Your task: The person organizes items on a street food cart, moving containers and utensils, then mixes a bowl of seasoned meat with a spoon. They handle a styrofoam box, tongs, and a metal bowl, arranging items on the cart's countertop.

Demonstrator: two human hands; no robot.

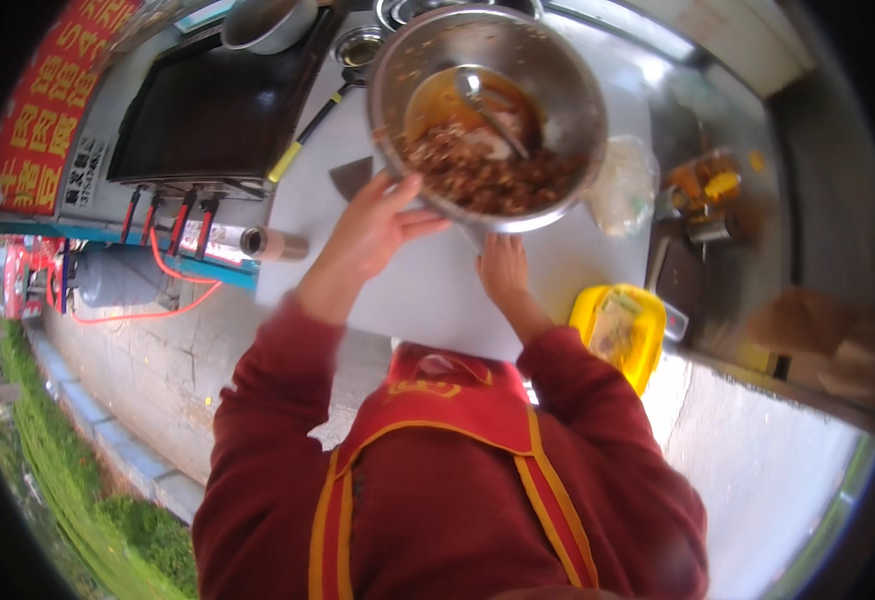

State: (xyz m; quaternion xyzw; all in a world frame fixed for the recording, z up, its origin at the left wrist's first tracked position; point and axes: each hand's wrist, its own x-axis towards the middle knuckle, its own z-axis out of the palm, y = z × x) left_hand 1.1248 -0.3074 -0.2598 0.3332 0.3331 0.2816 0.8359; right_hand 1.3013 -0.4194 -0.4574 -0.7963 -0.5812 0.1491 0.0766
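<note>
A large steel mixing bowl (582, 140) holds brown chopped filling (477, 175), with orange-brown liquid (427, 100) toward its far side. In it lies a metal spoon (497, 125), slanting across the filling. My left hand (382, 225) grips the bowl's near left rim, thumb on top and fingers below. Against the bowl's near side, my right hand (503, 270) has its fingers curled under the edge; the fingertips are hidden. Beside my left hand, a dark flat blade-like piece (351, 178) lies on the white table (407, 305).
At left is a black griddle (212, 110) with a metal pot (269, 22) on it. A yellow-handled tool (307, 135) and a cylindrical container (274, 243) lie nearby. Right of the bowl are a clear plastic bag (622, 185) and a yellow basket (645, 350).
</note>
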